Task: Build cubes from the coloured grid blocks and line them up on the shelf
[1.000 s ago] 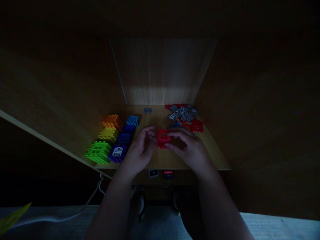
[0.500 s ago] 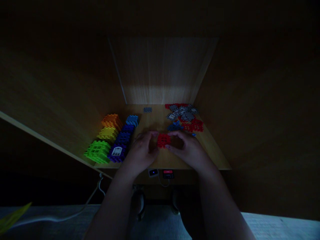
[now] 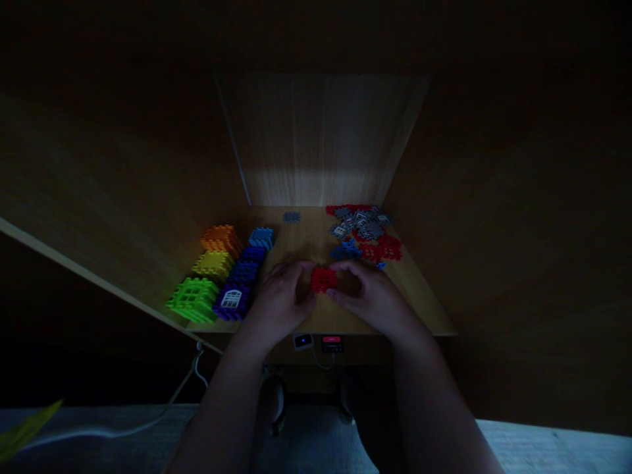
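Observation:
A small red interlocking-tile piece sits between both hands above the near middle of the wooden desk. My left hand pinches its left side with curled fingers. My right hand grips its right side, thumb and fingers closed on it. To the left stand finished tile cubes: orange, yellow, green, blue, dark blue and a purple one with a white window.
A heap of loose red and grey tiles lies at the back right, with a few blue tiles beside it. A single grey tile lies at the back. Wooden panels wall in the desk. The scene is very dim.
Both hands have drawn a little closer together around the red piece, and the left hand's fingers have curled onto it.

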`<state>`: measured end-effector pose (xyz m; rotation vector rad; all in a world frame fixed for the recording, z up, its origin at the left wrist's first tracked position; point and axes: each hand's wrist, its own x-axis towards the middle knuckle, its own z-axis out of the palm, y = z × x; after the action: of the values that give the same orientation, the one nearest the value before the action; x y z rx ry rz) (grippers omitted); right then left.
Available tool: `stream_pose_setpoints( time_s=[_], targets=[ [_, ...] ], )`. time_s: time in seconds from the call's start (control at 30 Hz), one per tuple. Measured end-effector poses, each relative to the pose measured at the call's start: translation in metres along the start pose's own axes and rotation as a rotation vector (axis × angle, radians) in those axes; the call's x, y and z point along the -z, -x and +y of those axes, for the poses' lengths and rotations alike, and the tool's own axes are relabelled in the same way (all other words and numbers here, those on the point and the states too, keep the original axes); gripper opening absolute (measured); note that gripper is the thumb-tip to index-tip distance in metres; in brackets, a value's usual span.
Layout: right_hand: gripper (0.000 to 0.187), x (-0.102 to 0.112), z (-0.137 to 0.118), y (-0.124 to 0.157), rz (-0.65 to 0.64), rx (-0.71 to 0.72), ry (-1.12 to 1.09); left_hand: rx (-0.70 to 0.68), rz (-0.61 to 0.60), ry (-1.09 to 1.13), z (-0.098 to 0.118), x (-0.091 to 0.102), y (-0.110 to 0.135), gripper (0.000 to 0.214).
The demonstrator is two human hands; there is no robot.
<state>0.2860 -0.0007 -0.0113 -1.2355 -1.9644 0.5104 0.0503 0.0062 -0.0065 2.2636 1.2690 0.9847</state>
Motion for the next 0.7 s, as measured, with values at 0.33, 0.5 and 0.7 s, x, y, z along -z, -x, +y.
stream_pose_setpoints(
  time_s=[0.33, 0.5, 0.7],
  targets=[
    [0.032, -0.0003, -0.0024, -0.0002, 0.001, 0.021, 0.012, -0.018, -0.003, -0.013, -0.0005, -0.0013, -0.0012, 0.038],
    [0.031, -0.0001, -0.0044, -0.0005, 0.011, 0.037, 0.013, -0.016, -0.004, -0.013, -0.0012, -0.0004, -0.0017, 0.038],
    [0.032, -0.0001, -0.0037, -0.0012, -0.005, 0.024, 0.033, -0.001, -0.021, -0.01, -0.0007, -0.0009, -0.0018, 0.036]
  ],
)
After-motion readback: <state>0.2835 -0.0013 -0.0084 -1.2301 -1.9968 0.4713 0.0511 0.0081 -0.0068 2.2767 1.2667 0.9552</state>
